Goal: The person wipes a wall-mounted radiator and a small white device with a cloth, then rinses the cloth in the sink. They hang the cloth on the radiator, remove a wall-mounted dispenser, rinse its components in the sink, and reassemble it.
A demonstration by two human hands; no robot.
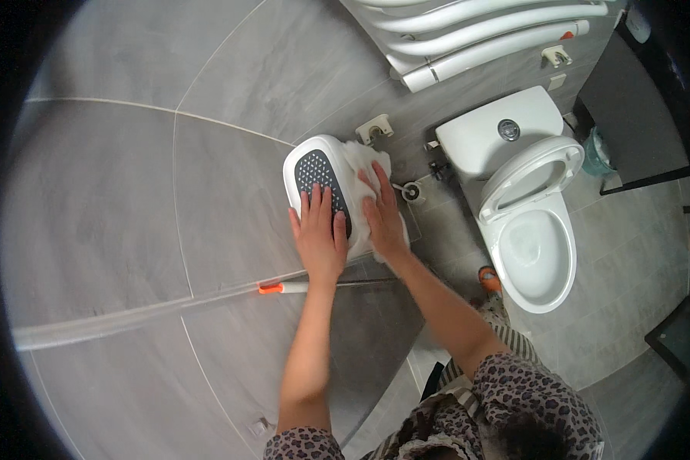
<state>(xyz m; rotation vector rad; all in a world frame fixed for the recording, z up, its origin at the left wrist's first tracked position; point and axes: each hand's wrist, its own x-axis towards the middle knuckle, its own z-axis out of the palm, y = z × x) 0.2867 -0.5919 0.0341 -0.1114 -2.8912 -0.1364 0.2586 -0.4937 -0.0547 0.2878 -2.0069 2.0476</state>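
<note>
Beside toilet: left hand flat on step stool, right hand on cloth.

White plastic step stool with rounded corners and a dark grey dotted anti-slip top, standing against the grey tiled wall; crumpled white cloth pressed onto its right side, partly draped over the edge

The right hand and white cloth hide the step stool's right side; the towel radiator is cut off at the upper edge.
</note>
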